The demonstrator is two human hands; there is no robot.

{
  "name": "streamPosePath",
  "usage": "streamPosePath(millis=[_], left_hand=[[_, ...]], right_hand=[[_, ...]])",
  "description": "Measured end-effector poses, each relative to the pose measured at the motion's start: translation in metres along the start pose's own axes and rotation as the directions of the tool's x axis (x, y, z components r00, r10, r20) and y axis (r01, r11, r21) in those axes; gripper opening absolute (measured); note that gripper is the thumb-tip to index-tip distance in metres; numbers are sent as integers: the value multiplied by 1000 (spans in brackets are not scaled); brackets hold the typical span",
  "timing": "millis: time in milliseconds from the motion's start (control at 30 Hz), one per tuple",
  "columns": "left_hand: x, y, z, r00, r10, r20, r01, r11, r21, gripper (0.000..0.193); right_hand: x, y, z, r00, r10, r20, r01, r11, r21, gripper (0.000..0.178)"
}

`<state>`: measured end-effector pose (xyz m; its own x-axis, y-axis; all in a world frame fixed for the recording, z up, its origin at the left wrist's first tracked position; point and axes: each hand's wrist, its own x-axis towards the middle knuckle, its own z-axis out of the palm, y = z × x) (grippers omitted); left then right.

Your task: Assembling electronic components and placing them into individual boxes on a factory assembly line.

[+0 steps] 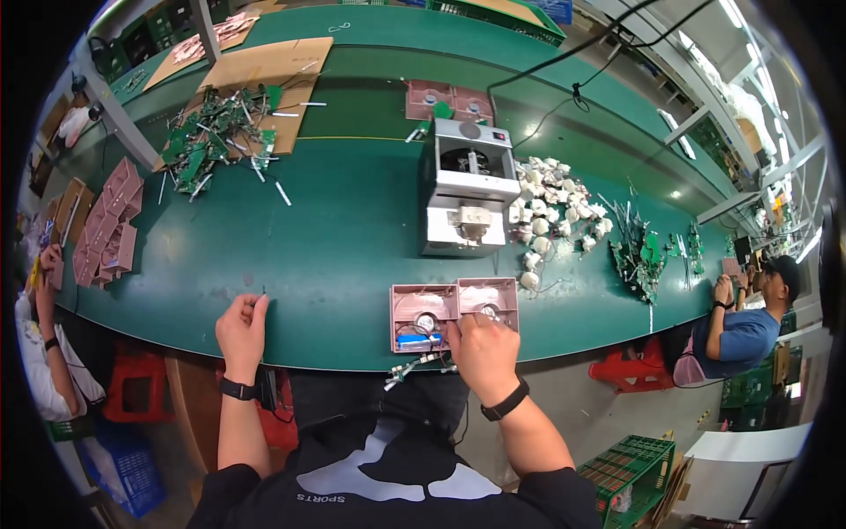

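Observation:
Two pink plastic casings stand side by side near the table's front edge. The left casing [404,304] holds a round metal part [426,323], thin wires and a blue cylindrical battery [419,341]. Over the lower part of the right casing [502,289] is my right hand [483,353], its fingers curled; what they grip is hidden. Further left, just above the table, my left hand [241,331] is pinched closed. A tiny dark speck [263,290] shows at its fingertips, too small to name. Small circuit boards with white connectors [414,368] lie at the edge below the left casing.
Behind the casings stands a silver machine [471,194], with white wired parts [551,207] heaped to its right. Circuit board piles lie at left [216,132] and right [641,256]. Pink casings [110,225] are stacked far left. Other people [749,326] sit at both ends.

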<state>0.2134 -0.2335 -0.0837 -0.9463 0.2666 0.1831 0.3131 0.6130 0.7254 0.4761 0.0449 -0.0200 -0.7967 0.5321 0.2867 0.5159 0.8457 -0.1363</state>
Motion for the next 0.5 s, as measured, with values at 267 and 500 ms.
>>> streamPosePath(millis=[267,500], left_hand=[[34,-24,-40,999,-14,30,13,1000,25,19],[20,-43,-47,1000,0,-12,-1,993,-122,15]], right_hand=[[17,-78,9,989,-142,30,139,985,102,23],[107,-147,15,949,-315,14,299,915,272,27]])
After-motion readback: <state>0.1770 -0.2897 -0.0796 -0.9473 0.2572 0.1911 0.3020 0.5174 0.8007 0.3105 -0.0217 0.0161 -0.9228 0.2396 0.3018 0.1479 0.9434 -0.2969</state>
